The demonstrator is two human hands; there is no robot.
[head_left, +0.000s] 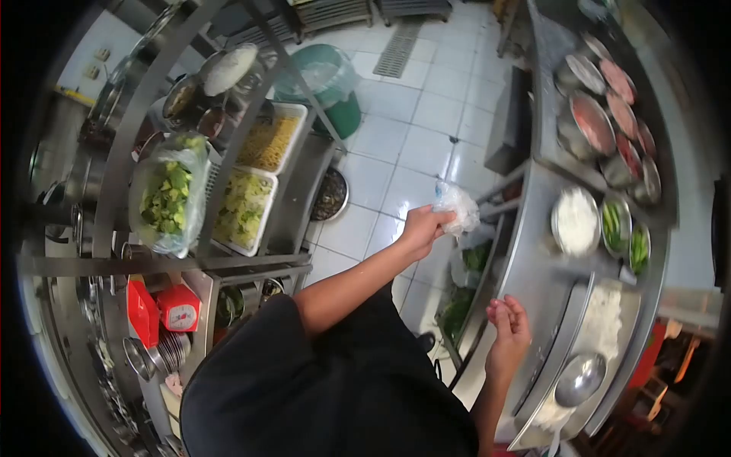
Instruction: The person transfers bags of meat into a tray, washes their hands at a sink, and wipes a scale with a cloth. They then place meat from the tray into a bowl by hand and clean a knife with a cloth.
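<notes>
My left hand (423, 231) reaches forward over the tiled floor, its fingers closed on a crumpled clear plastic bag (458, 210). What the bag contains, if anything, I cannot make out. My right hand (509, 335) hovers by the steel counter (525, 263) on the right, fingers loosely bent and apart, with nothing visible in them. Nearest to it is a long steel tray (572, 305) of white food, in which a round metal bowl (581, 380) rests. Farther along the counter stands a bowl of white shreds (576, 222).
Green vegetables fill bowls (615, 225) on the right; pink food fills others (592, 123) behind. Left shelves hold a bag of leaves (167, 199), a tray of noodles (271, 142), a tray of chopped greens (244, 210) and a red scale (179, 308). A green bin (343, 114) stands ahead.
</notes>
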